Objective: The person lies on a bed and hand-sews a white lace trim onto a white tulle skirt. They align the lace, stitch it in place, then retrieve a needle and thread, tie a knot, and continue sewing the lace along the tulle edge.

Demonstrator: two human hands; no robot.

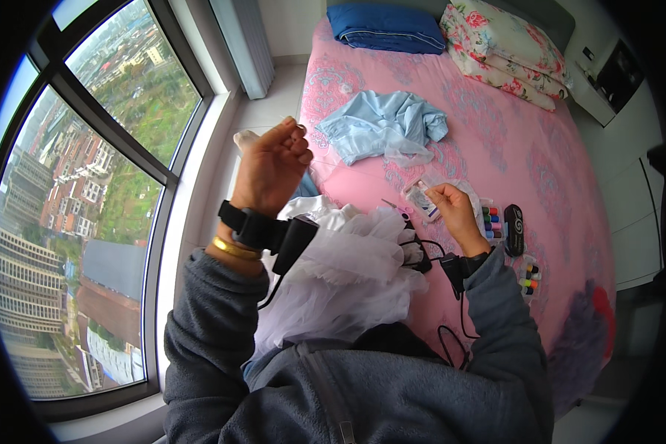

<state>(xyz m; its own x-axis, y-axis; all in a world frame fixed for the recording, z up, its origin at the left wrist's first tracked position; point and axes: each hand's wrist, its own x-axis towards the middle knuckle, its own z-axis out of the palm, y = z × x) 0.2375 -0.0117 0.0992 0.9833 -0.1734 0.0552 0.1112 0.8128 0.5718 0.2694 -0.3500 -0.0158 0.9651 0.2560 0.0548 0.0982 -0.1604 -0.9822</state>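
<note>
My left hand point(275, 161) is raised above the bed's left edge, its thumb and fingertips pinched together; whether something thin is between them is too small to tell. My right hand point(456, 213) reaches over a small clear plastic case point(422, 198), its thumb and forefinger pinched at the case's edge. What they pinch cannot be made out. White tulle fabric point(344, 266) lies heaped before me on the lap. Small scissors with pink handles point(404, 212) lie left of the case, and several thread spools point(493, 218) stand to its right.
On the pink bedspread point(538, 166) lie a crumpled light blue garment point(380, 125), a black case point(514, 230), more spools point(530, 277) and a dark device with cables point(420, 252). A blue folded quilt point(386, 28) and floral pillows point(505, 53) are at the far end. A window stands left.
</note>
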